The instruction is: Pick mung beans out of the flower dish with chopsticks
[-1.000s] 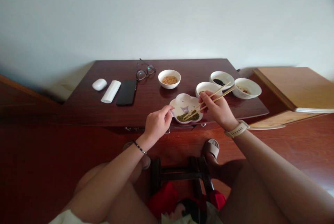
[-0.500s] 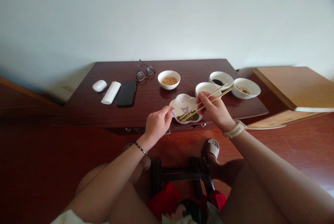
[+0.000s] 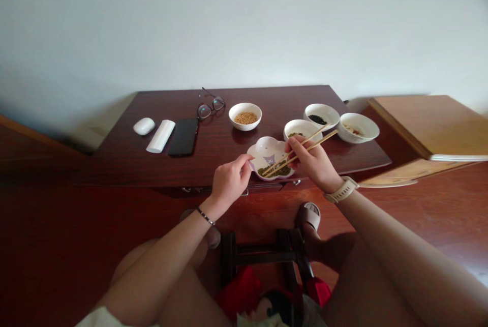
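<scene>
**Right hand (image 3: 310,161) grasping bamboo chopsticks (image 3: 305,147) over flower-shaped dish (image 3: 267,147)**

Chopstick axis is running diagonally down-left from the hand, tips lying among green beans (image 3: 275,171) in the dish. Left hand (image 3: 229,178) is touching the dish's left rim, grip indeterminate. Beyond, a white bowl (image 3: 301,128) is standing just behind the dish. No writing is legible.

I'm sitting in a room at home, folks! My left hand (image 3: 229,180) and right hand (image 3: 314,164) are working above a dark wooden desk (image 3: 213,164), with glasses (image 3: 209,108), a phone (image 3: 183,137) and a computer mouse (image 3: 144,126) lying beyond my left hand, a plain white wall (image 3: 244,27) rising ahead, and polished wooden flooring (image 3: 76,250) stretching below.
</scene>
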`<control>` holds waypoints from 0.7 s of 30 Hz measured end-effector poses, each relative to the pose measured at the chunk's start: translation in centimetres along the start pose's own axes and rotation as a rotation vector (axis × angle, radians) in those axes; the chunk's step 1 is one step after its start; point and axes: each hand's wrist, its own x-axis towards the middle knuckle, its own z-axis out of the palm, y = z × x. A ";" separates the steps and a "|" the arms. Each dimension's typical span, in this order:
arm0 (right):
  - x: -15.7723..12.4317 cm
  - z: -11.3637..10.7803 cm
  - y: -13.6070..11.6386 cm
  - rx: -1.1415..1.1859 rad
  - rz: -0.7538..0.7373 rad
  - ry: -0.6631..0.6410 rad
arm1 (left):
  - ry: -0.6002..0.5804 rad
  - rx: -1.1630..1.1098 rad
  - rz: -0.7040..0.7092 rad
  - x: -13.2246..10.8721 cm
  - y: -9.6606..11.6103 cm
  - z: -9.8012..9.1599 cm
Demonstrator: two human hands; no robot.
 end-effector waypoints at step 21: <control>-0.2 0.1 0.1 -0.022 0.000 -0.015 | -0.009 0.005 0.004 -0.1 0.0 -0.2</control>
